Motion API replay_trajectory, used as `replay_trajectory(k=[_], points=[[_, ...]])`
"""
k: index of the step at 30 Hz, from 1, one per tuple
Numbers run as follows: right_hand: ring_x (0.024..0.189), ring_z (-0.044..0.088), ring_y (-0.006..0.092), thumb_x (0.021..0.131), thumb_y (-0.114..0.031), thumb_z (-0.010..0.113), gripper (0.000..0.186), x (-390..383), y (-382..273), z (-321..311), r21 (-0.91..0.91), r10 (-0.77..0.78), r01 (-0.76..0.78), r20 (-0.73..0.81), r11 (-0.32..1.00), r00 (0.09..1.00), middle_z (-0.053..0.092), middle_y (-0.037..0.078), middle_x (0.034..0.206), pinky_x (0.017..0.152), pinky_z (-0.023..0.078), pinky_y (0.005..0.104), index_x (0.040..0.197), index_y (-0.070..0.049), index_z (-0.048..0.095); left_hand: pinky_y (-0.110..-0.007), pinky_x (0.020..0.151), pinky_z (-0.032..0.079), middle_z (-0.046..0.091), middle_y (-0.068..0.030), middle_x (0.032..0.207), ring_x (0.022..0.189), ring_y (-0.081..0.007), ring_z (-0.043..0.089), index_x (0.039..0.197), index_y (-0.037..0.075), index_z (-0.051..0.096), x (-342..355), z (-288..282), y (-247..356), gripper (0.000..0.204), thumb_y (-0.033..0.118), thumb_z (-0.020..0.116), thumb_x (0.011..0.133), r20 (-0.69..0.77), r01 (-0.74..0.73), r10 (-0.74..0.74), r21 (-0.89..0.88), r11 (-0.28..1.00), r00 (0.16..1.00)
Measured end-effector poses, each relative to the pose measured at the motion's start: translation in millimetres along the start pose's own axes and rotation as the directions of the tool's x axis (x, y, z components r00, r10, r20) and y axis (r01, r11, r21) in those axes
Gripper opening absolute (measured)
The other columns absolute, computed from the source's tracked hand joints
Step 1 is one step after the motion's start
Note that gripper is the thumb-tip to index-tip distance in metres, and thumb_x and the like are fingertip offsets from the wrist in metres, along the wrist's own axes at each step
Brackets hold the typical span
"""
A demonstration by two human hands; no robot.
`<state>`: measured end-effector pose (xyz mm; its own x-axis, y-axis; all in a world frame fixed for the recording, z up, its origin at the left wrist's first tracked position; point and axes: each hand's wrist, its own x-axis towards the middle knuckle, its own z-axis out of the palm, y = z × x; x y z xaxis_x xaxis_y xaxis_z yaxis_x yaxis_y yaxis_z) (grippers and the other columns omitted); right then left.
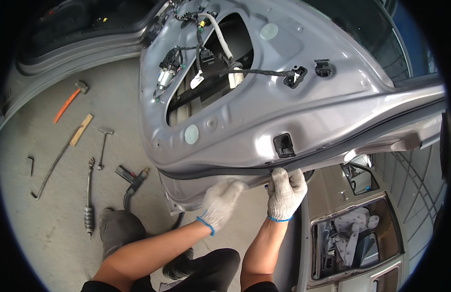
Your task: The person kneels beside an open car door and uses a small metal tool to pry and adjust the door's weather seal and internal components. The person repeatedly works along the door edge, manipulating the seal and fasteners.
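Note:
In front of me is a grey car door point(245, 131) stripped of its trim, with its inner metal panel bare. A black rubber door seal point(225, 171) runs along the door's near edge. My right hand point(285, 194), in a white knit glove with a blue cuff, has its closed fingers on the seal below a square black fitting point(283, 145). My left hand point(221, 202), gloved alike, is beside the door's edge, just below the seal. Motion smears its fingers, so whether it touches the seal cannot be told.
On the floor at left lie an orange-handled hammer point(67, 104), a hooked rod point(55, 165), a T-handled tool point(104, 146), a slide-hammer-like tool point(88, 204) and a glue-gun-like tool point(132, 181). Wiring point(254, 72) hangs across the door's opening. Another vehicle body point(327, 194) stands at right.

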<state>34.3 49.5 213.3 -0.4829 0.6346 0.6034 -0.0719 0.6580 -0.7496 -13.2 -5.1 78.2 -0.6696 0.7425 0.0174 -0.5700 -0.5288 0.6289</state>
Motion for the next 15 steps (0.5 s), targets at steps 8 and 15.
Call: replay_trajectory(k=[8, 15], points=[[0.049, 0.047, 0.0063, 0.088, 0.000, 0.071, 0.012, 2, 4, -2, 0.018, -0.019, 0.019, -0.004, 1.000, 1.000, 0.059, 0.003, 0.062, 0.046, 0.035, 0.0219, 0.079, -0.001, 0.064, -0.028, 0.045, 0.026, 0.039, 0.0079, 0.061, 0.047, -0.0067, 0.033, 0.084, 0.014, 0.055, -1, 41, 63, 0.030, 0.034, 0.071, 0.099, 0.360, 0.446, -0.279, -0.568, 0.692, 0.890], [0.053, 0.050, 0.0061, 0.088, 0.004, 0.071, 0.010, -1, 1, -2, 0.008, -0.011, 0.012, -0.016, 1.000, 1.000, 0.064, 0.005, 0.065, 0.050, 0.038, 0.0215, 0.080, 0.001, 0.066, -0.028, 0.047, 0.028, 0.044, 0.0062, 0.063, 0.049, -0.0077, 0.037, 0.086, 0.012, 0.060, 9, 46, 44, 0.018, 0.020, 0.068, 0.101, 0.440, 0.429, -0.126, -0.709, 0.560, 0.889]])
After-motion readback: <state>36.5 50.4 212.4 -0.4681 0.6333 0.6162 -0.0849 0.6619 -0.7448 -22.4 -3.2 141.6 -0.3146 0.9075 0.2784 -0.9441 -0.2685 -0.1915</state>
